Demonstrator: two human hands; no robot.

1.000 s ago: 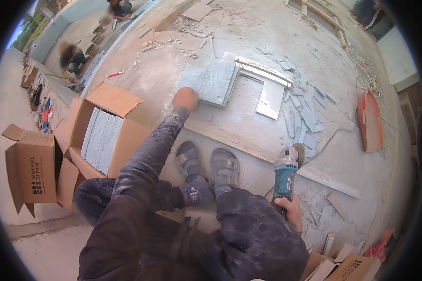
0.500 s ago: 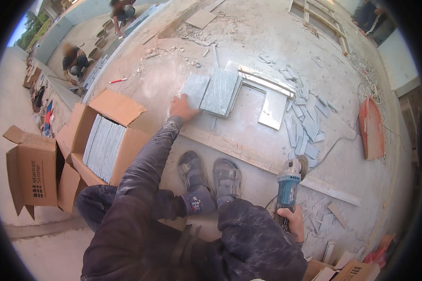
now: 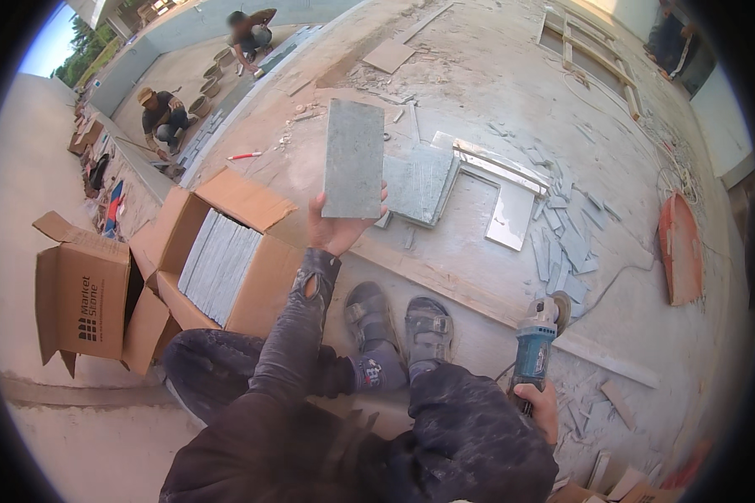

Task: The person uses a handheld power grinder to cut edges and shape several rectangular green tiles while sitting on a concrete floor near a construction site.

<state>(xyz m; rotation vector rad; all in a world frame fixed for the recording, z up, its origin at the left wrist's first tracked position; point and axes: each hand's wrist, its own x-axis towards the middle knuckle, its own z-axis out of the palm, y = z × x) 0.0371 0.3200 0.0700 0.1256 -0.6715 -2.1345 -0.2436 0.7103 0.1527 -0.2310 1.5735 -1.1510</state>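
Observation:
A grey-green stone tile [image 3: 354, 159] stands raised in my left hand [image 3: 336, 232], the fingers wrapped round its lower end. Just to its right, another stone tile [image 3: 422, 182] lies on the floor against a cutting guide of pale boards with a white strip [image 3: 505, 217]. Low on the right, my right hand [image 3: 541, 406] grips the black handle of a blue angle grinder [image 3: 532, 358]. The grinder's disc [image 3: 561, 309] points up and away from me; whether it spins I cannot make out.
An open cardboard box [image 3: 264, 272] packed with upright stone tiles [image 3: 220, 267] stands at left, beside another opened box [image 3: 80, 293]. Tile offcuts [image 3: 572, 237] litter the floor at right near an orange trough [image 3: 680, 249]. A red pencil [image 3: 244, 156] lies ahead. Two people [image 3: 164, 119] crouch far left.
My left hand has lifted a stone tile off the floor, where it lay left of the other tile, and raised it upright. The grinder stays in my right hand.

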